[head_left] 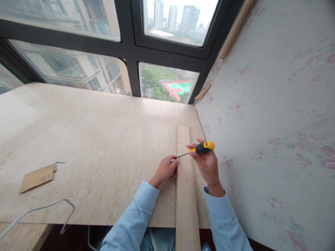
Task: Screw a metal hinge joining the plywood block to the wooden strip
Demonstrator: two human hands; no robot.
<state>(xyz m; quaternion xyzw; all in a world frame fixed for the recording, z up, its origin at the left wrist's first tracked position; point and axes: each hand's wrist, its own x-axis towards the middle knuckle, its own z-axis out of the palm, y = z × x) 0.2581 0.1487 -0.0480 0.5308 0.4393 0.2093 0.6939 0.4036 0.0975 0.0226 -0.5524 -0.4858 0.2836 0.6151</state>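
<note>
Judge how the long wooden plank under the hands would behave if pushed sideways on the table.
The plank looks stiff and flat, so it would likely slide, not roll. Its near end overhangs the table edge, so it might pivot or tip if unsupported. The left hand pins it while the right hand holds the screwdriver.

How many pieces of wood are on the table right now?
2: a long plank by the wall under both hands, and a small flat piece at the table's left. None seem hidden.
</note>
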